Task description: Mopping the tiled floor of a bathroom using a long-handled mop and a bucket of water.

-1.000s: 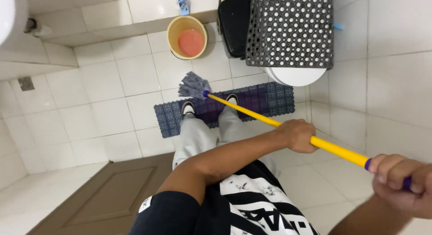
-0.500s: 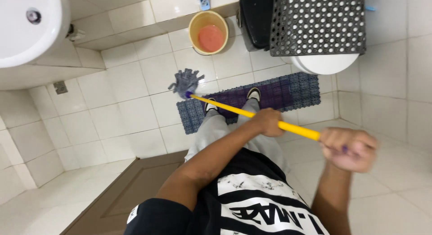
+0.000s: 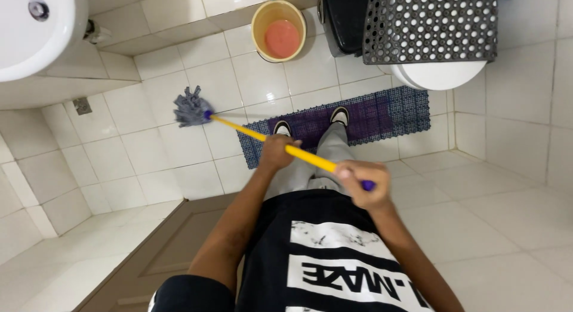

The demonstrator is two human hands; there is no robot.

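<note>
yellow mop handle (image 3: 268, 139) runs slanting across the middle of the view, and both my hands are on it. my left hand (image 3: 276, 152) has its grip clamped around the middle of the handle, just above my knees. my right hand (image 3: 358, 180) has its grip closed on the purple end of the handle, close to my black shirt. the grey mop head (image 3: 191, 108) lies on the white floor tiles (image 3: 149, 151), to the left of the purple mat (image 3: 388, 118) where my feet stand.

compared with half a second ago, the mop head has moved to the left, away from the mat edge and more toward the white basin (image 3: 36, 31). my right hand has come in nearer to my body, and it is sharp now, not blurred. the yellow bucket (image 3: 279, 30) with pink inside stays at the wall, beside the black bin (image 3: 346, 19) and the perforated dark basket (image 3: 430, 22). white toilet seat (image 3: 441, 76) shows under the basket.
</note>
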